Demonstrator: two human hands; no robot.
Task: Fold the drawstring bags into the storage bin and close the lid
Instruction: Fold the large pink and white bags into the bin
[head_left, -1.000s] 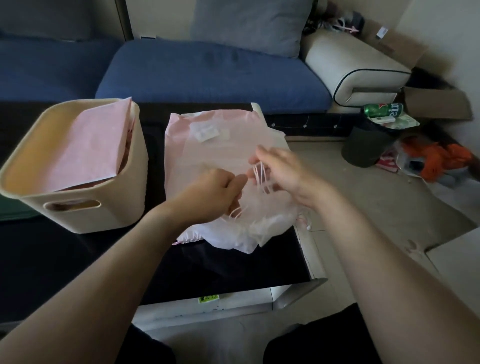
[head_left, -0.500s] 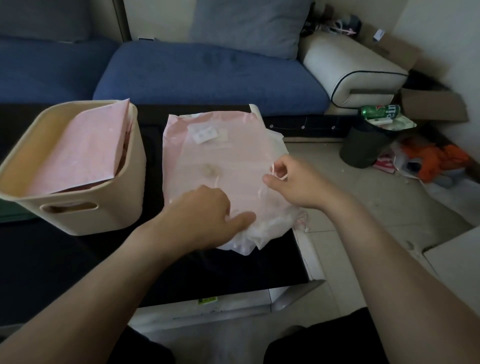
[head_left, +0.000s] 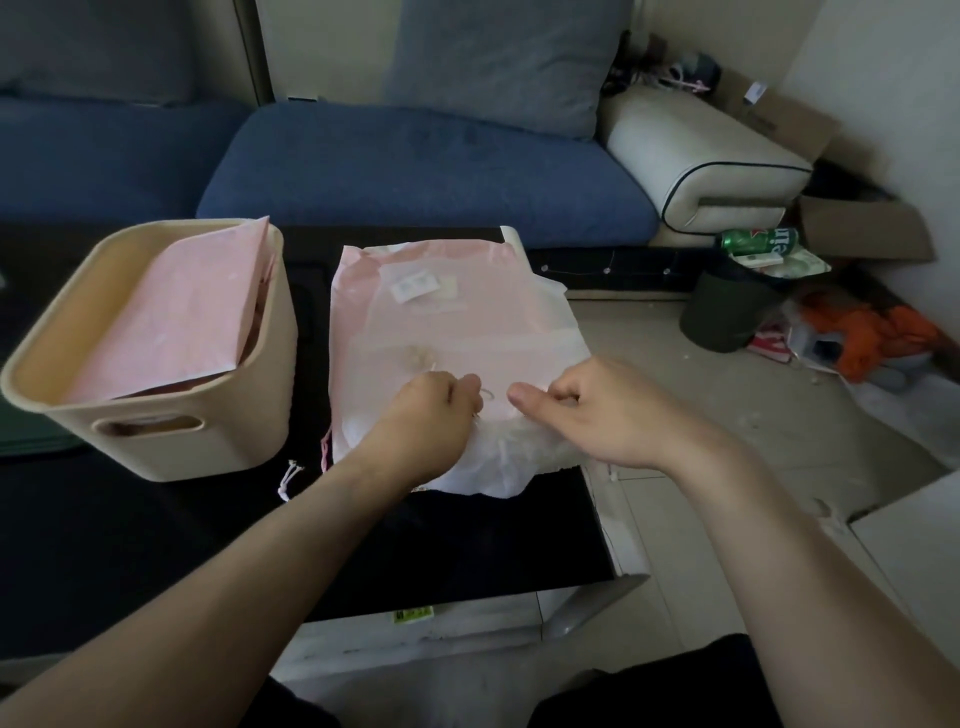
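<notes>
1. Storage bin: cream plastic, open-topped, standing on the black bench at far left. A folded pink drawstring bag lies inside, leaning on the bin's right wall.
2. Knotted white cord end: loose on the bench, just right of the bin's front corner.
3. Pink drawstring bag: spread flat on the bench, right of the bin, its near edge bunched and white.
4. Left hand: right of the bin, fingers curled together, pinching the bunched near edge of the flat bag.
5. Right hand: farther right of the bin, near the left hand but apart, fingers closed on the same edge, thumb extended leftward.
6. Green can: far right of the bin, on floor clutter.
</notes>
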